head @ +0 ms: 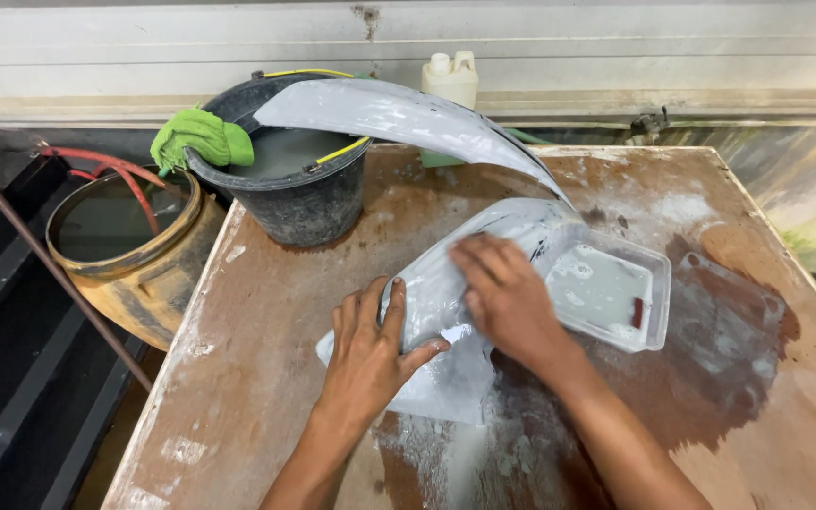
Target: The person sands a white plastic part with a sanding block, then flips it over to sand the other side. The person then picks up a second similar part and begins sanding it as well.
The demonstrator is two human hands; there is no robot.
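Head view: the left hand (367, 345) is bracing the near end of the grey curved panel (446, 283) lying on the wet brown table (266, 312), fingers spread flat, while the right hand (505, 295) is pressing on its crown, fingers together, possibly over an abrasive sheet, which cannot be confirmed. Sound practice is requiring steady bracing and even pressure, keeping the surface wetted from the clear tray (658, 293) just beside it.

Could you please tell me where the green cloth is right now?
In the head view, the crumpled green cloth hangs over the left rim of the black plastic bucket at the table's far left corner, beside the rusty yellow drum.
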